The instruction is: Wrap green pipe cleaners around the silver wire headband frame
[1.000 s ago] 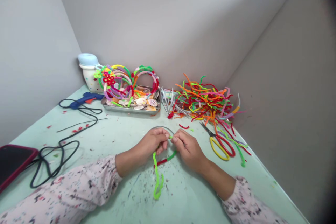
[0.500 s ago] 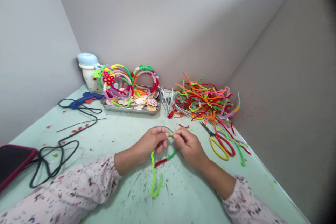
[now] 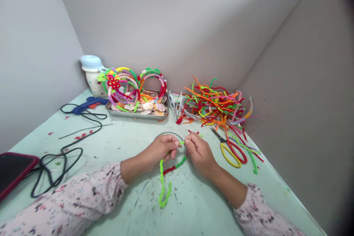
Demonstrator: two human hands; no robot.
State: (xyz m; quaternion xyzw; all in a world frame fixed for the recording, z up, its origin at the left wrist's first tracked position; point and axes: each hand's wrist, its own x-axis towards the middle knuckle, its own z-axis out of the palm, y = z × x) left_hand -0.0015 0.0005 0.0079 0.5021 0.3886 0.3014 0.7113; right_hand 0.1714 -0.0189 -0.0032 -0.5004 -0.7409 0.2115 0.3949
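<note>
My left hand [image 3: 162, 148] and my right hand [image 3: 199, 151] meet over the pale green table [image 3: 118, 147], fingers pinched together. Between them they hold a thin grey headband [image 3: 172, 134] and a bright green pipe cleaner [image 3: 162, 182] that is wound on it at the fingertips. The green pipe cleaner's loose end hangs down and loops on the table below my left hand. A short red and green piece [image 3: 174, 166] lies under my hands.
Yellow and red scissors [image 3: 231, 150] lie right of my right hand. A heap of coloured pipe cleaners [image 3: 214, 107] sits behind them. At the back stand a metal tray [image 3: 137, 114] of shells and decorated headbands, a white jar [image 3: 92, 75], a blue glue gun [image 3: 90, 104]. A black cable [image 3: 63, 153] and phone [image 3: 12, 169] lie left.
The hanging green pipe cleaner has swung slightly and its loop has shifted left. My right fingertips have moved up a little toward the headband. My left hand has barely moved.
</note>
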